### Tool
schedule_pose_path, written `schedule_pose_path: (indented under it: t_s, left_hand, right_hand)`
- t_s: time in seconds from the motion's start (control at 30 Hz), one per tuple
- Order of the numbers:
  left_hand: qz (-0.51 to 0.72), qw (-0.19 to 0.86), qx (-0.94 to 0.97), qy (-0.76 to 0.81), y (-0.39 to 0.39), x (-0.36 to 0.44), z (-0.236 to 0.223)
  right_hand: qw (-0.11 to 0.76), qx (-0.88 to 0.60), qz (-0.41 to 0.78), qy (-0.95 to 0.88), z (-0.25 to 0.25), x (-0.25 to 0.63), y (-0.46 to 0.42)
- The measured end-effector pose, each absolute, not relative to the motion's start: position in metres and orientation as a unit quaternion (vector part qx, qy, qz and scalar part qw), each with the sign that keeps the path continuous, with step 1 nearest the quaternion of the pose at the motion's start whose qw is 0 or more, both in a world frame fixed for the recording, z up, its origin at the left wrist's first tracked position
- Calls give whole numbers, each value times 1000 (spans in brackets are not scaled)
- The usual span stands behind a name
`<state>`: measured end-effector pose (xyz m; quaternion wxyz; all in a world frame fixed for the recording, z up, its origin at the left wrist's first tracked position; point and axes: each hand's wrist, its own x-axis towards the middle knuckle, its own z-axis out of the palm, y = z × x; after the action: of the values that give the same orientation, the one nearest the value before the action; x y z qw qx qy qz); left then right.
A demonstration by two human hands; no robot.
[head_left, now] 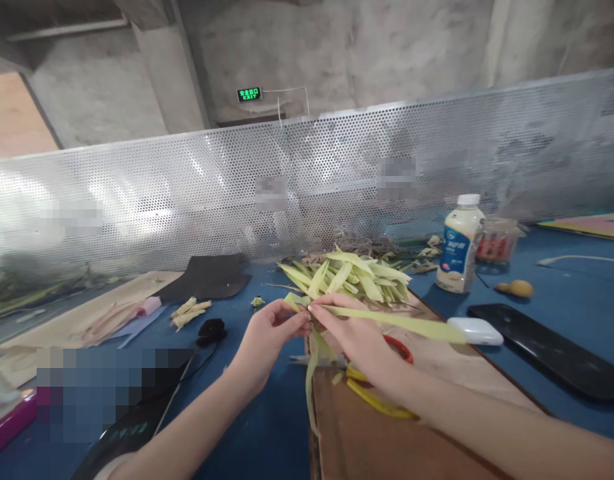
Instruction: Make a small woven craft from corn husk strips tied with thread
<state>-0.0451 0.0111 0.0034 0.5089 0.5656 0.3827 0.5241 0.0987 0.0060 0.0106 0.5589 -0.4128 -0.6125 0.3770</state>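
Note:
My left hand [269,340] and my right hand [357,340] meet fingertip to fingertip over the edge of a brown board [377,440]. Both pinch pale green leaf strips that look like corn husk. One long strip [401,322] runs out to the right across the back of my right hand. Another strip [311,383] hangs below the fingers along the board's edge. The exact spot where the strips join is hidden by my fingers. Just behind the hands lies a heap of similar strips [359,277]. Scissors [379,400] with red and yellow handles rest partly under my right forearm.
On the right of the blue table stand a bottle [457,253] and a clear tub [497,241], near a white case [479,331] and a long black device [547,350]. Leftward lie black sheet material [204,277] and a cabled black object [211,331]. A perforated metal screen [327,173] closes the back.

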Motion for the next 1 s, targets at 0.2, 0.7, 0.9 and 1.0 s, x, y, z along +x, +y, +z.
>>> schedule_pose_path:
  t_s: [0.2,0.7,0.9,1.0]
  left_hand:
    - [521,554,544,355,13,-47,2]
    - [495,680,428,330,18,-53,-2]
    - [492,688,408,345,22,-57,-2]
    - [497,682,406,352,23,-58,-2]
  right_hand:
    - [560,-350,535,-527,-4,96,22]
    - [500,-294,665,-471,-17,97,31]
    - [525,-364,599,-483,-16,96,29]
    - [535,-390,566,-491,-15,96,28]
